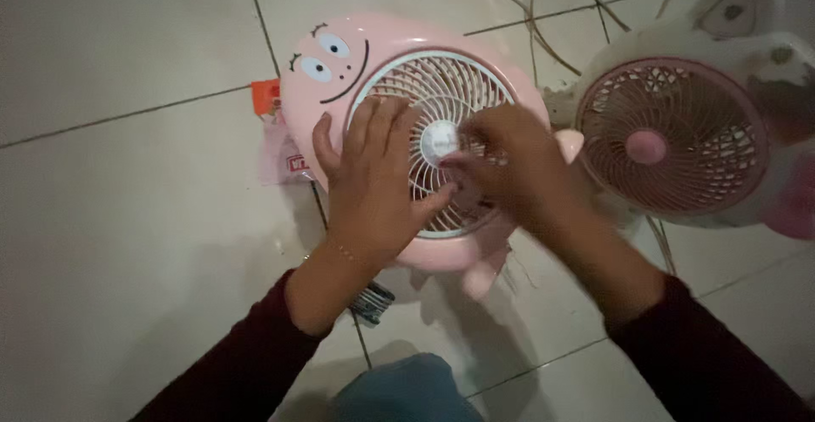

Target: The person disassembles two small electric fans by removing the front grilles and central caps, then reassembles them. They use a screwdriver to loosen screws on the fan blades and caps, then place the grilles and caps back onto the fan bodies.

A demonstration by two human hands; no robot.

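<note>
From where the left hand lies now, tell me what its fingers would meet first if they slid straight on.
The left hand points up-screen across the white grille; its fingers would probably meet the pink fan rim first.

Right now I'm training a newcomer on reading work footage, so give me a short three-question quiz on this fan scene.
1. True or false: the left hand lies flat on the white grille of the pink fan.
2. Multiple choice: where is the second fan? A) right of the pink fan, B) on top of it, C) under the left forearm.
3. Short answer: what does the right hand touch?

Key
1. True: palm down, fingers spread over the grille.
2. A: it lies on the tiled floor, worn and dirty.
3. The grille beside the round white hub; the fingertips are blurred, so any grip is unclear.
</note>
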